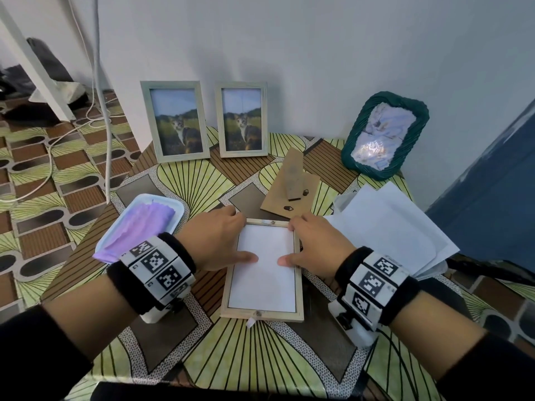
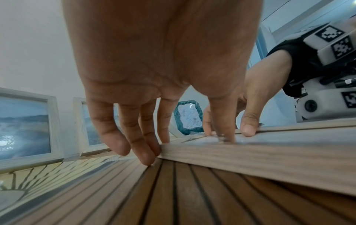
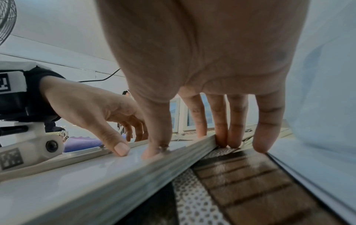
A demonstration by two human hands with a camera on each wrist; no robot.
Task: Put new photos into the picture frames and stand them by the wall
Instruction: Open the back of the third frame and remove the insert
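A light wooden picture frame [image 1: 275,315] lies face down on the patterned table [image 1: 202,180]. A white photo sheet [image 1: 265,282], back side up, sits inside it. My left hand [image 1: 223,238] is at the frame's left side: its thumb presses on the sheet and its fingers [image 2: 146,155] touch the outer rail [image 2: 250,159]. My right hand [image 1: 315,244] mirrors it on the right, thumb on the sheet [image 3: 57,175] and fingers [image 3: 221,137] against the rail [image 3: 134,175]. The brown backing board [image 1: 292,189], stand raised, lies just beyond. Two frames with cat photos [image 1: 175,121] [image 1: 242,119] stand by the wall.
A dark green woven frame [image 1: 385,134] leans on the wall at the back right. Loose white sheets [image 1: 388,227] lie right of the frame. A white tray with a purple cloth [image 1: 144,224] sits at the left table edge. Cables [image 1: 101,117] hang to the floor.
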